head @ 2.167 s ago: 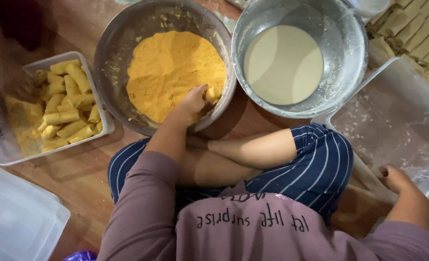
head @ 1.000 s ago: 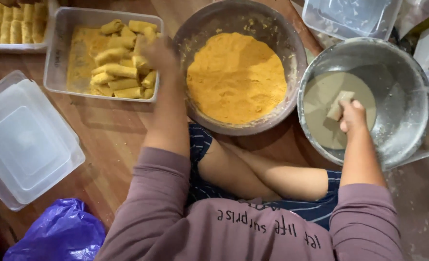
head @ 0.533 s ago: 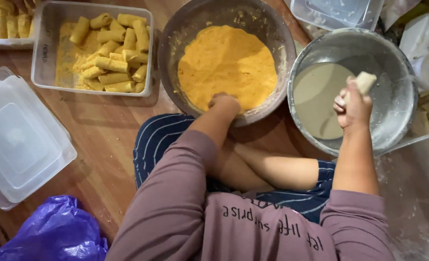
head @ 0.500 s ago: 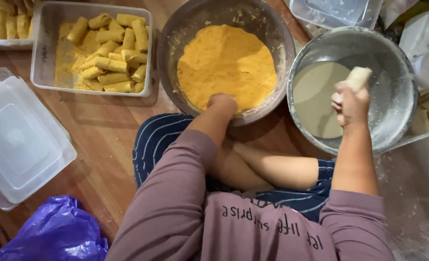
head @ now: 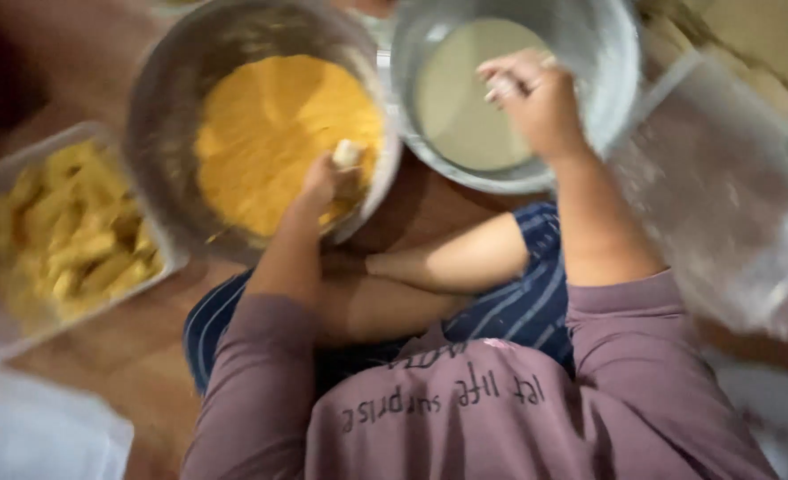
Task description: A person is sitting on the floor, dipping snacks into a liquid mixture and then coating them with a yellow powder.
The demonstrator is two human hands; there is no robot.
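Observation:
My left hand (head: pixel 321 182) reaches into a metal bowl (head: pixel 159 169) of orange crumbs (head: pixel 270 124), at the bowl's near right side. Its fingertips hold a pale, batter-coated piece (head: pixel 348 154) on the crumbs. My right hand (head: pixel 536 100) hovers over a second metal bowl (head: pixel 612 53) that holds pale batter (head: pixel 461 111). Its fingers are loosely apart and smeared with batter, and nothing shows in them. The frame is blurred by motion.
A clear tray (head: pixel 167 262) of several crumb-coated yellow sticks (head: pixel 65 240) stands to the left on the wooden floor. A floury clear plastic container (head: pixel 732 196) lies at the right. A white lid (head: pixel 39 436) shows at the bottom left. My crossed legs lie below the bowls.
The pale piece has gone from my right hand over the batter bowl to my left hand in the crumbs. My right hand is now empty. The view has shifted left.

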